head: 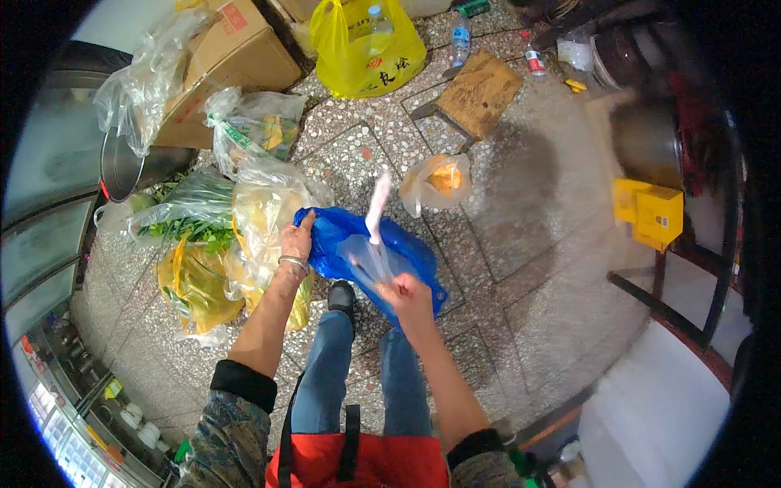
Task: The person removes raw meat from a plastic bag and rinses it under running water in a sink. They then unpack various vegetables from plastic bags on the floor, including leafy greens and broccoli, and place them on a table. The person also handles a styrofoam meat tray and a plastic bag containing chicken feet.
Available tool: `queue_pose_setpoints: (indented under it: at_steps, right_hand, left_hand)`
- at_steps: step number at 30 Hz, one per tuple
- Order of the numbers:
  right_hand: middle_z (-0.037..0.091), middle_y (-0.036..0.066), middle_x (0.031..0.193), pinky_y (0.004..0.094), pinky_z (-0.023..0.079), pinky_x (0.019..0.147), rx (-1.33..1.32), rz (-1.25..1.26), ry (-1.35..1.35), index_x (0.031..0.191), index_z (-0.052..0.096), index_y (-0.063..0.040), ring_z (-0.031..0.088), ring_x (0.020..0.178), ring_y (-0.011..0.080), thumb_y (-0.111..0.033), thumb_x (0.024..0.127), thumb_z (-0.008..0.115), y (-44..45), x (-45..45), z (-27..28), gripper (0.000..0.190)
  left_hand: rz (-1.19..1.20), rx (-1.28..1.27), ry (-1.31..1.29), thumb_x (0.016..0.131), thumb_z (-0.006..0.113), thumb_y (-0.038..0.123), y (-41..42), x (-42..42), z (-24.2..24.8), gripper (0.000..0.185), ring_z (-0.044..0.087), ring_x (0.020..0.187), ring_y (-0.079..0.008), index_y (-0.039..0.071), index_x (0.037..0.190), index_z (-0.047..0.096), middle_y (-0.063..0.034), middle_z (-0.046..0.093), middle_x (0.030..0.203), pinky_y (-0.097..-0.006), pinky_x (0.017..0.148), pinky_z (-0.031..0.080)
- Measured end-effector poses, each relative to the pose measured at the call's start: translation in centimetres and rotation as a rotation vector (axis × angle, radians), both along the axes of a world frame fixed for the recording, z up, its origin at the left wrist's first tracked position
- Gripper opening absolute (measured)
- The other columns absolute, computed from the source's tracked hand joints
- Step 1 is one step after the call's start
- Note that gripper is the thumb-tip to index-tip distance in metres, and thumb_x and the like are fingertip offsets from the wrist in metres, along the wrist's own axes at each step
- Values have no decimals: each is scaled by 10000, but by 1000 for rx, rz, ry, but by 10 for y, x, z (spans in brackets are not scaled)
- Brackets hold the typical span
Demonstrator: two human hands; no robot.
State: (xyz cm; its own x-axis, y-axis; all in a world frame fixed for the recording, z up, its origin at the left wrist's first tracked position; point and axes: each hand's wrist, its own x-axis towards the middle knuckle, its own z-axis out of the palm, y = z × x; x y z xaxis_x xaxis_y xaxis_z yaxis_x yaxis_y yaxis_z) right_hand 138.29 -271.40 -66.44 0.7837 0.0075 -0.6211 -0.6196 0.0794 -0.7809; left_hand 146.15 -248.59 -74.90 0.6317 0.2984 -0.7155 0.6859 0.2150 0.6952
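A blue plastic bag [338, 235] hangs in front of me, its left edge gripped by my left hand [298, 241]. Against the bag's right side, my right hand [407, 296] pinches a clear plastic bag [378, 262]. From that clear bag sticks up a pale, narrow piece [378, 204], blurred; I cannot tell what it is. What lies inside the blue bag is hidden. Just beyond, a thin plastic bag with orange contents [444, 177] stands on the floor. Left of my left hand are a clear bag with pale contents [268, 207] and leafy greens [213, 232].
A yellow bag with vegetables [204, 290] lies at left. Farther off are a cardboard box [238, 61], a yellow carrier bag [372, 55], a low wooden stool [480, 94] and plastic bottles [460, 39]. Yellow boxes [656, 213] stand at right beside a dark frame.
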Motion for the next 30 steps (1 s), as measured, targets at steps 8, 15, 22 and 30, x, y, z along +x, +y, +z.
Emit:
queue_pose_setpoints:
  at_steps: [8,15,22,30]
  right_hand:
    - [418,-78,581,202,296,471,-8,-57,4,588,446,-74,361,552,9,-21,765,672,5,12,108,291]
    - [459,-27,561,238,329,446,60,-200,-89,559,427,-89,411,528,46,10,709,666,-15,2,212,299]
    - [384,-49,657,224,330,472,871,-512,-391,774,406,-169,357,536,78,-200,847,569,-10,54,316,181]
    - [386,-77,650,210,326,511,982,-320,-678,767,436,-171,332,548,29,-246,899,493,-26,90,408,163]
  left_hand:
    - [-715,785,-125,634,791,238,-23,33,60,473,612,812,-376,8,973,554,-212,630,850,-409,710,488]
    - [-576,879,-28,683,729,157,-8,56,30,339,610,837,-396,25,947,563,-232,630,861,-444,719,491]
    - [-497,908,200,720,592,49,-24,51,25,195,617,843,-396,43,915,581,-237,634,851,-469,737,498]
    - [468,183,224,770,623,189,-13,82,25,395,592,950,-340,14,1108,519,-220,584,1078,-416,805,471]
